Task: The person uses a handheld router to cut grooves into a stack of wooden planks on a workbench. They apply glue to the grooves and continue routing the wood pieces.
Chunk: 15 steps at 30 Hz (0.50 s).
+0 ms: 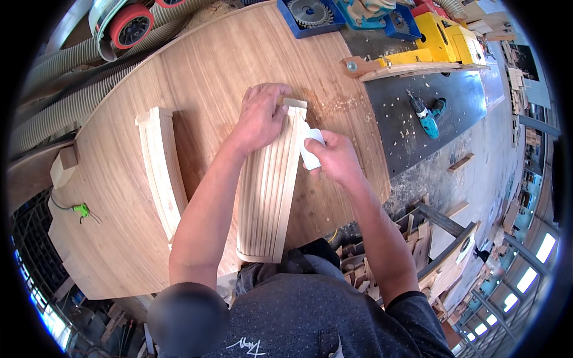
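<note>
A long fluted wooden moulding lies lengthwise on the wooden workbench in front of me. My left hand presses flat on its far end. My right hand grips a small white folded piece, perhaps sandpaper, held against the moulding's right edge near the far end. Sawdust is scattered on the bench just beyond the moulding.
A second wooden moulding lies to the left. A teal cordless drill rests on the dark table at right. A blue tray with a saw blade, yellow machinery, grey hoses, a wood block, a green-handled tool.
</note>
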### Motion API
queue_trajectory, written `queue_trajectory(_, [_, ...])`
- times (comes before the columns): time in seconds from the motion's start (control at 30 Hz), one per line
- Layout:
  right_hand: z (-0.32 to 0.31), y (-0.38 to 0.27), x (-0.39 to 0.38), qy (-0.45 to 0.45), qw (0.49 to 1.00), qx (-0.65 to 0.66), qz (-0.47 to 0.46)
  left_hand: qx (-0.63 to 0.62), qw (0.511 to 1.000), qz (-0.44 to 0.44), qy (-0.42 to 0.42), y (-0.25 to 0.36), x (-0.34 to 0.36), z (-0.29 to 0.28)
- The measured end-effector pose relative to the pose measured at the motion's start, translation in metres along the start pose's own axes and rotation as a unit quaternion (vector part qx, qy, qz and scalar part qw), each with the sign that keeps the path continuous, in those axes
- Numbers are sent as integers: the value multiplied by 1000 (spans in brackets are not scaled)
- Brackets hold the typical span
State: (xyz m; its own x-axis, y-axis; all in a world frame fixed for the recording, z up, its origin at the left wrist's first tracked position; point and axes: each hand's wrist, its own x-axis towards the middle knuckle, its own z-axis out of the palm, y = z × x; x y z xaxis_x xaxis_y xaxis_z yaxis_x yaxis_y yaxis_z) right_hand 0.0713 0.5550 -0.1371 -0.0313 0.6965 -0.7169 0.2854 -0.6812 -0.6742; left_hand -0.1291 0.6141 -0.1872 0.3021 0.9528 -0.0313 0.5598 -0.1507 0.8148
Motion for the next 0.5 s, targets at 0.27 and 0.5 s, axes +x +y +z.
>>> queue_trajectory(0.27, [-2, -5, 7, 12, 1000, 0, 0, -6, 1000, -27, -5, 3, 0, 0])
queue_trajectory(0.5, [-1, -11, 7, 15, 1000, -6, -4, -4, 1000, -25, -5, 2, -1, 0])
